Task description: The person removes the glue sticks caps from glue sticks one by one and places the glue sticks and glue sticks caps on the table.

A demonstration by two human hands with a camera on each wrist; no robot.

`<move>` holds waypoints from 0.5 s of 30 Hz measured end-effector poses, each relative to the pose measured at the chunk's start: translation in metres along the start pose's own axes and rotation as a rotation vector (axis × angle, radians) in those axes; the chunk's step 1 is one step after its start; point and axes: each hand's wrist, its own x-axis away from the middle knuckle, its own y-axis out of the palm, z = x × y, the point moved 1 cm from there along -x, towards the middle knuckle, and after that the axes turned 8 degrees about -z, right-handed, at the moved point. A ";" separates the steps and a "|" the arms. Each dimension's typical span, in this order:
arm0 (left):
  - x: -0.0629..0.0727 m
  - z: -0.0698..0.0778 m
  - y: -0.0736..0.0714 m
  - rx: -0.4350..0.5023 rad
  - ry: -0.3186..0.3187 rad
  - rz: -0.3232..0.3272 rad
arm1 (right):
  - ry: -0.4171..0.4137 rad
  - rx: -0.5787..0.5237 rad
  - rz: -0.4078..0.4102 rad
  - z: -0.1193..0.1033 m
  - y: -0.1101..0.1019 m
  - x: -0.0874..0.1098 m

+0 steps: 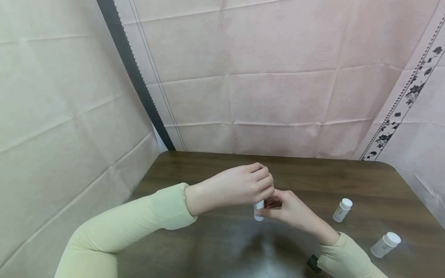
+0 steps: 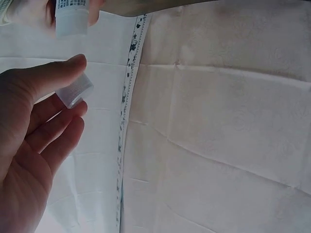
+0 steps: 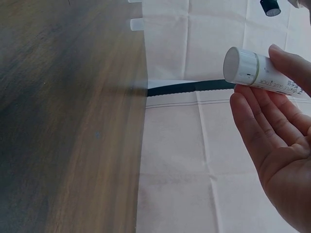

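My right hand holds a white glue stick with a printed label between thumb and fingers. In the right wrist view, its flat round end points left. Above and to the left, my left hand overlaps the tube's upper part in the head view. From the left wrist, a small translucent ribbed cap shows pinched between that hand's thumb and fingers. The glue stick's lower end hangs just above the cap there, with a gap between them.
Two white-capped tubes stand on the right of the brown wooden table: a farther one and a nearer one. Pale creased cloth hangs behind the table and along its left. A small black object sits by the right sleeve.
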 end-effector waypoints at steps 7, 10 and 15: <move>0.004 -0.010 0.004 0.080 -0.090 0.042 | -0.058 0.003 -0.008 0.001 0.000 -0.002; 0.009 -0.017 0.004 0.158 -0.172 0.056 | -0.050 -0.005 -0.012 0.002 0.000 -0.001; 0.021 -0.027 0.006 0.314 -0.305 0.087 | -0.023 0.009 0.007 0.002 -0.002 0.001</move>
